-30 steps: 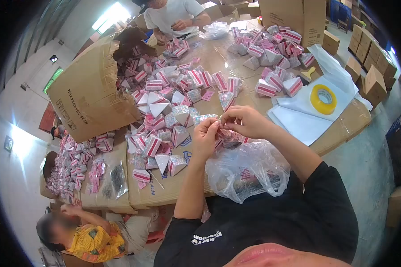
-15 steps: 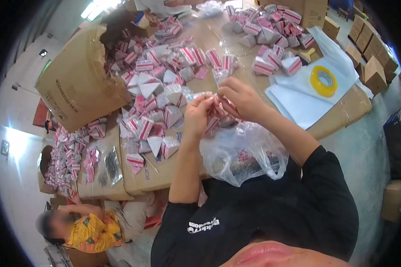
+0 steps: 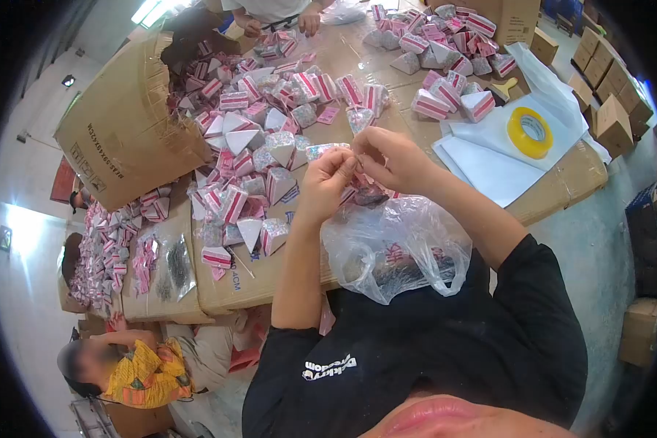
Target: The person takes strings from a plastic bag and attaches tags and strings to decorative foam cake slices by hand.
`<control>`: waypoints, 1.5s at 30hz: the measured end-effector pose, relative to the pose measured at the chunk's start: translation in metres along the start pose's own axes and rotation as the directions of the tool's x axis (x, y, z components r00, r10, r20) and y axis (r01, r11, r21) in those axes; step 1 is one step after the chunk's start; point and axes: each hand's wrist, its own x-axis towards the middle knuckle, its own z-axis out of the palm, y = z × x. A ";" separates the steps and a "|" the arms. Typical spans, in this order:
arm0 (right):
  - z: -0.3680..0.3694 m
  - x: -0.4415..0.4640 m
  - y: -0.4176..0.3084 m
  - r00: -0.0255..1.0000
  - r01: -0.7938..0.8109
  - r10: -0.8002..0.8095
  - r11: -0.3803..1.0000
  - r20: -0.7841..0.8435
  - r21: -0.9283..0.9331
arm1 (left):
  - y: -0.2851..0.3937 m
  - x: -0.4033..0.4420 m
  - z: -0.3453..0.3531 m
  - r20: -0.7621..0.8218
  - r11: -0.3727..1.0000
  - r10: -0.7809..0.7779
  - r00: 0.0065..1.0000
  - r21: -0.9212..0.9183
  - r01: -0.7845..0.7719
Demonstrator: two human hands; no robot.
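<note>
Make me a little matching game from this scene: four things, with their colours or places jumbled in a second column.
1. Tape roll
2. Plastic bag
3. Torn box
4. Right hand

A. Brown, its ragged opening facing the wedge-shaped packs
B. Fingers bent, close beside the left hand
C. Yellow, lying on white sheets
D. See-through, right in front of the black shirt

Pairs: 1-C, 2-D, 3-A, 4-B
</note>
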 end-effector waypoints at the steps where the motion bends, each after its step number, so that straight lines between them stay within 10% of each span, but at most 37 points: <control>1: -0.002 0.001 -0.001 0.995 -0.102 0.101 0.994 0.026 0.039 | -0.002 0.000 0.002 0.000 1.000 -0.003 1.000 -0.001 0.003; 3: -0.003 0.001 0.005 0.983 -0.180 0.175 0.979 0.058 0.099 | -0.003 0.000 0.007 -0.029 0.925 0.220 0.975 0.322 -0.199; 12: -0.006 0.005 0.001 0.999 -0.031 0.034 0.990 0.020 -0.135 | -0.002 0.002 0.002 0.061 0.994 0.040 0.997 -0.100 -0.034; 21: -0.001 -0.008 0.006 0.995 -0.096 0.095 0.994 -0.033 -0.045 | 0.001 -0.002 0.008 -0.050 0.991 0.034 0.998 -0.126 -0.040; 35: -0.007 -0.004 -0.001 0.998 0.060 -0.061 0.933 0.008 -0.355 | 0.005 -0.005 0.013 -0.091 0.905 0.217 0.972 0.391 -0.165; 45: 0.000 -0.005 -0.003 0.992 0.098 -0.122 0.901 -0.032 -0.422 | 0.000 -0.005 0.015 -0.127 0.955 0.173 0.977 0.263 -0.135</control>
